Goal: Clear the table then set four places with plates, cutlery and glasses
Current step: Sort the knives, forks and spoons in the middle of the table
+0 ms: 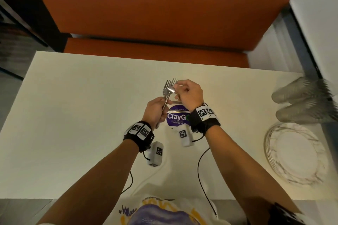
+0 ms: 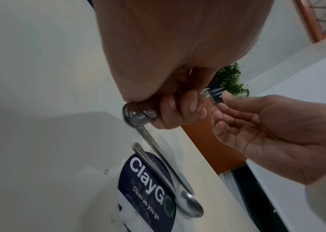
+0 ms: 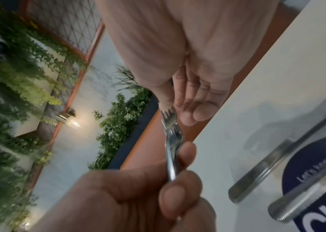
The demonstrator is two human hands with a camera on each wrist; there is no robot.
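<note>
Over the middle of the white table [image 1: 82, 115] my left hand [image 1: 157, 109] grips the handles of a bundle of metal forks [image 1: 169, 88], tines pointing away from me. My right hand [image 1: 182, 89] pinches the tines of one fork in the bundle. In the left wrist view the handle ends of the forks [image 2: 138, 116] stick out below my curled fingers [image 2: 178, 109]. A spoon [image 2: 190, 204] and a knife [image 2: 168, 164] lie on the table beneath my hands. A stack of marbled plates [image 1: 292, 151] and clear glasses [image 1: 296, 104] lying on their sides are at the right edge.
A round purple ClayGo sticker [image 1: 175, 116] marks the table centre, partly under the cutlery. An orange bench [image 1: 155, 14] runs along the far side. A white wall [image 1: 320, 23] closes the right side. Cables hang from my wrist cameras over the near edge.
</note>
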